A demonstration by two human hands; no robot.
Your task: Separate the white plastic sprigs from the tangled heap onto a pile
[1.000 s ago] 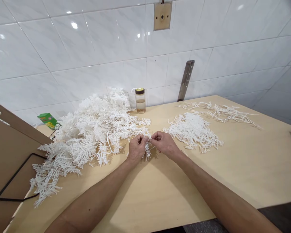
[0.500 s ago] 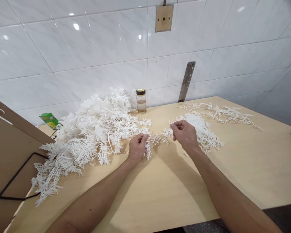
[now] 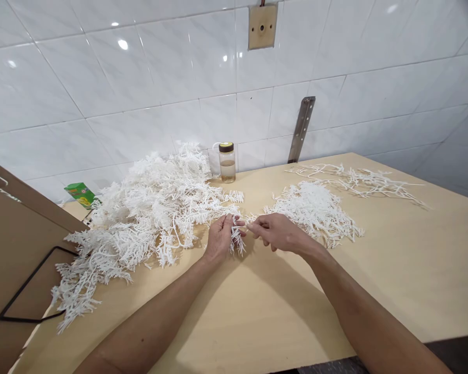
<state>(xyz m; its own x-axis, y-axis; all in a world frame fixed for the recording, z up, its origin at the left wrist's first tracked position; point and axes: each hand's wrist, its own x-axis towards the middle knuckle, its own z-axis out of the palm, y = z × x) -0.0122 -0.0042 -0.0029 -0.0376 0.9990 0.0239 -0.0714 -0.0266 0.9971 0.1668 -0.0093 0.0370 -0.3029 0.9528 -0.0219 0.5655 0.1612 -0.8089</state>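
My left hand (image 3: 219,240) pinches a white artificial foliage sprig (image 3: 237,244) whose feathery tips hang below the fingers. Close on its right, my right hand (image 3: 273,231) has thumb and fingertips pressed together at the sprig's stem; the exact contact is too small to make out. A large heap of white artificial branches (image 3: 140,202) spreads to the left of my left hand. Behind my right hand lies a flatter pile of small loose sprigs (image 3: 315,208). Bare white stems (image 3: 366,182) lie farther back on the right.
A lidded bottle (image 3: 228,169) part full of liquid stands by the tiled wall. At the left are a green box (image 3: 80,193) and a cardboard panel (image 3: 23,259) with a black wire frame (image 3: 21,280). A metal strip (image 3: 301,130) leans on the wall behind the wooden table (image 3: 405,270).
My right hand has moved left and down from the loose sprig pile to the sprig at my left hand. My left hand has stayed nearly in place.
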